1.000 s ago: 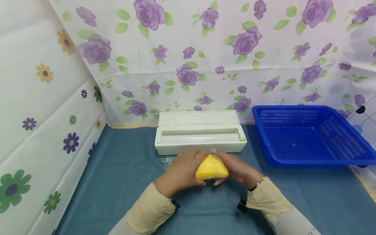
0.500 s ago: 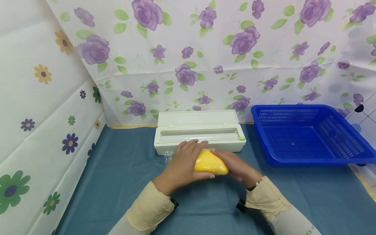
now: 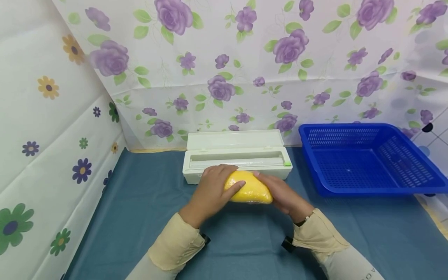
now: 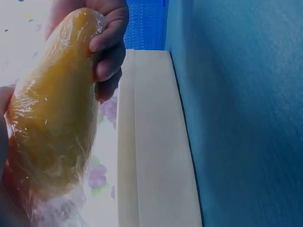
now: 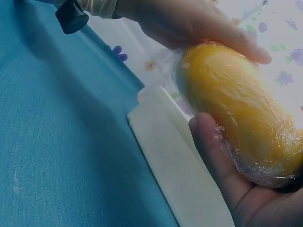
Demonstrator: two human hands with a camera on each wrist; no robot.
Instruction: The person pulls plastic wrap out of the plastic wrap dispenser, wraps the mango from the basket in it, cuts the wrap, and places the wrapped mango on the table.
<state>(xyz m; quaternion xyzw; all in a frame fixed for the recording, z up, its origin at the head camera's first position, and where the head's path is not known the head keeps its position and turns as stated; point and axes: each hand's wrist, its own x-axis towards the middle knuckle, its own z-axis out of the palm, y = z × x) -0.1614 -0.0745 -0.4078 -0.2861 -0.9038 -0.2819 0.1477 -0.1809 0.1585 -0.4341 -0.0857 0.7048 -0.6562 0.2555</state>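
A yellow mango (image 3: 249,188), wrapped in clear cling film, is held up between both hands above the cloth. My left hand (image 3: 211,190) grips its left end, the thumb lying across the near side. The right hand (image 3: 284,195) holds the other end, with its thumb along the top. In the left wrist view, curled right fingers (image 4: 110,61) press the mango's narrow tip (image 4: 84,23). Loose, crumpled film (image 4: 59,208) bunches at the lower end there. The right wrist view shows the film-covered mango (image 5: 236,94) between the left hand (image 5: 189,21) and the right hand (image 5: 236,187).
Just behind the hands stands a white cling film dispenser (image 3: 241,173), its lid (image 3: 234,140) raised and a film roll (image 3: 238,162) inside. A blue plastic basket (image 3: 350,171) sits at the right. Blue cloth (image 3: 147,217) covers the table, with flowered sheets (image 3: 196,89) behind and left.
The mango has risen slightly and turned in the hands. My left hand has shifted, its thumb moving from underneath onto the near side. The right hand keeps nearly the same place.
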